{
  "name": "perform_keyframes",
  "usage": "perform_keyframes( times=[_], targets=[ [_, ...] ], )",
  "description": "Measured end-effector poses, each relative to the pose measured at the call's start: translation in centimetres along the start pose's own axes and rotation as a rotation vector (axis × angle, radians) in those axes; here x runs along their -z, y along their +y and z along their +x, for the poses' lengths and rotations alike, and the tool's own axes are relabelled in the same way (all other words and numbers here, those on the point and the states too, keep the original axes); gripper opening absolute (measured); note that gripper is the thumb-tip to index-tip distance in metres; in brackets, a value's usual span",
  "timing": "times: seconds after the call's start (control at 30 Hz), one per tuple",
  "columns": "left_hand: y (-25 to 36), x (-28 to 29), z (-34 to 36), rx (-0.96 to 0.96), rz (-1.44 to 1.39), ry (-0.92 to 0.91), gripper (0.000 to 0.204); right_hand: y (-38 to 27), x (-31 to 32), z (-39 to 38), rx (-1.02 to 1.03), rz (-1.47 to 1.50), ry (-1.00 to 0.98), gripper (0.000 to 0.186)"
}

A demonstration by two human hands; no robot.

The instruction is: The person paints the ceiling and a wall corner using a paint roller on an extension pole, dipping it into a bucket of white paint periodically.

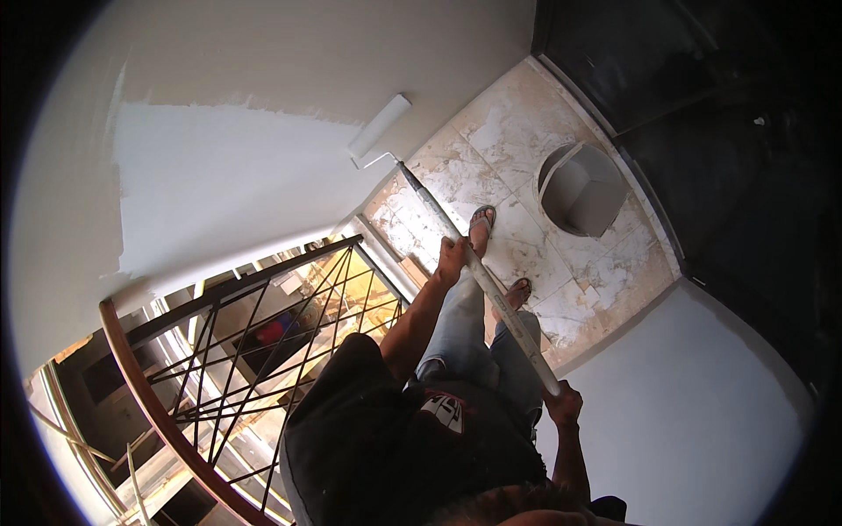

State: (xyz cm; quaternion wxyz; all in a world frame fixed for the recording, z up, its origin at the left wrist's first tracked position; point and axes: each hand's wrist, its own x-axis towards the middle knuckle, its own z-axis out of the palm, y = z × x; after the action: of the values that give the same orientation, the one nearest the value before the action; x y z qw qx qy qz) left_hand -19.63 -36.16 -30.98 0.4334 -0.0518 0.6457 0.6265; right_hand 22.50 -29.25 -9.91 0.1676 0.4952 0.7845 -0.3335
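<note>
Both my hands grip a long, paint-smeared pole (pixel 500 307). My left hand (pixel 453 258) is closed on its middle, and my right hand (pixel 563 403) is closed round the lower end. The white roller (pixel 381 123) on the pole's far end is at or just off the wall at upper left (pixel 403 44); I cannot tell whether it touches. A paler painted patch (pixel 219 175) covers part of that wall. My sandalled feet (pixel 482 228) stand on splattered floor tiles, left of a grey bucket (pixel 553 175) with grey contents or lining.
A railing with a curved wooden handrail (pixel 153 394) and crossed dark bars borders a drop on the left, with a red shape (pixel 272 331) visible below. A dark door or panel (pixel 719 184) is at right, beside a grey-white wall (pixel 675 368) at lower right.
</note>
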Motion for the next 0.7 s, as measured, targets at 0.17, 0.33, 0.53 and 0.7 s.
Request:
perform_keyframes(
  times=[0.17,0.33,0.53,0.7],
  targets=[
    [7.8,-2.8,-8.0,-0.117,0.006,0.015,0.035,1.7,0.3,-3.7,0.109,0.038,0.116,0.038],
    [14.8,-3.7,-14.5,-0.143,0.057,0.027,0.036,1.6,1.2,-6.2,0.202,0.08,0.154,0.043],
    [21.2,-5.3,-20.8,-0.262,0.136,0.113,0.036,1.4,1.7,-7.8,0.241,0.139,0.156,0.045],
    [26.9,-6.4,-25.6,-0.4,0.223,0.171,0.034,0.4,2.1,-7.3,0.308,0.14,0.138,0.044]
  ],
)
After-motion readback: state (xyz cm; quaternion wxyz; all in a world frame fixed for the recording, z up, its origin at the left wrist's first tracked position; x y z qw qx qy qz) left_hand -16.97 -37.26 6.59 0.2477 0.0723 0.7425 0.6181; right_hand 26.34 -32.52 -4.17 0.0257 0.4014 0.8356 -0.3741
